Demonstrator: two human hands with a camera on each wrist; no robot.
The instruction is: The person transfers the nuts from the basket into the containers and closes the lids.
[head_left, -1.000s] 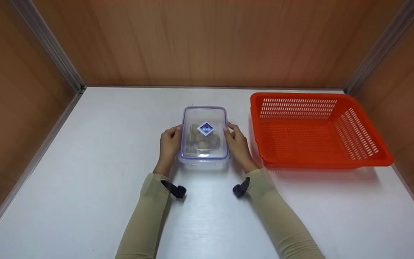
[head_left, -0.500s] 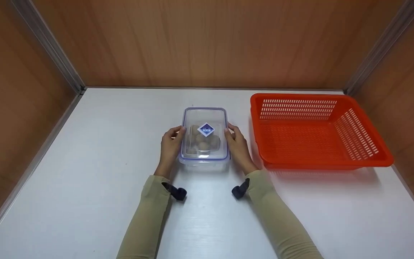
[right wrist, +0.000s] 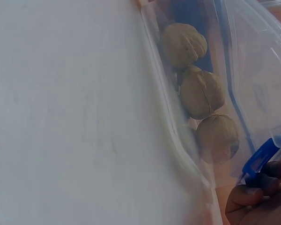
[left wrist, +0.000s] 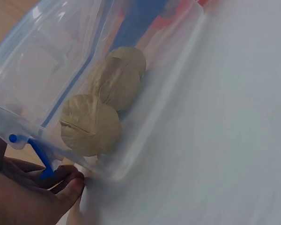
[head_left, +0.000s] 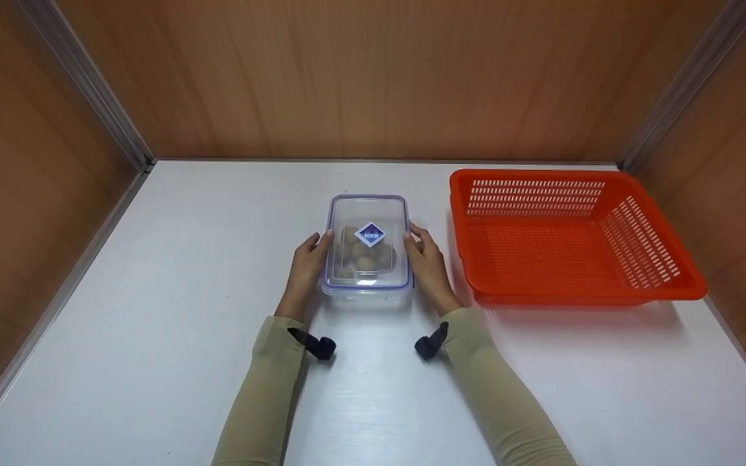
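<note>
A clear plastic container (head_left: 366,213) with a blue-rimmed lid and a blue label stands on the white table. Several walnuts (head_left: 365,257) lie inside it. My left hand (head_left: 316,251) grips its left side, thumb up at the lid's rim. My right hand (head_left: 416,249) grips the right side in the same way. In the left wrist view the walnuts (left wrist: 90,125) show through the wall, and the fingers of my left hand (left wrist: 47,187) curl under a blue side latch (left wrist: 37,153). In the right wrist view my right hand (right wrist: 257,194) has its fingers below the other blue latch (right wrist: 261,158), beside the walnuts (right wrist: 201,93).
An orange slotted basket (head_left: 658,285) with nothing in it stands on the table (head_left: 153,291) just right of my right hand. Brown wooden walls close off the back and both sides. Black wrist straps (head_left: 311,343) sit on both sleeves.
My left thumb has come up onto the lid's left rim. Both hands stay at the container's sides, and the container has hardly moved.
</note>
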